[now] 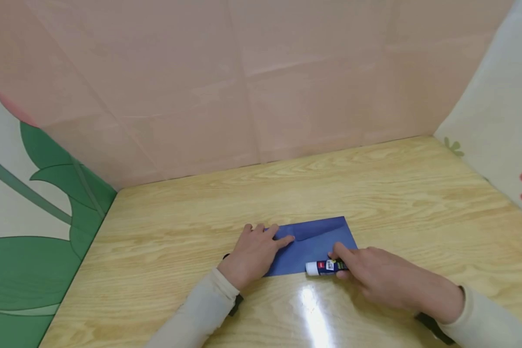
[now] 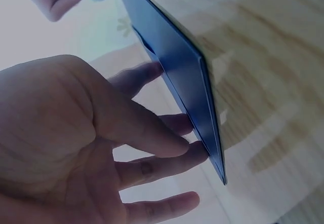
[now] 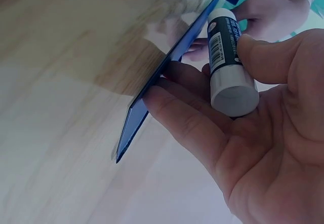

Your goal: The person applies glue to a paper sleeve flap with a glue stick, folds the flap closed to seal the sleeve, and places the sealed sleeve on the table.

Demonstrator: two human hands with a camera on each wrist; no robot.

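Observation:
A blue envelope lies flat on the wooden table, its flap edge running along the far side. Fingers spread, my left hand rests on the envelope's left end. In the left wrist view its fingertips meet the envelope's face. My right hand holds a glue stick, white at both ends with a dark label, above the near right part of the envelope. The right wrist view shows the thumb pressed along the glue stick and other fingers touching the envelope.
The wooden table reaches back to a pinkish wall covering. A panel with green leaf shapes stands along the left edge, and a white panel with flower prints along the right. Dark bands sit at both wrists.

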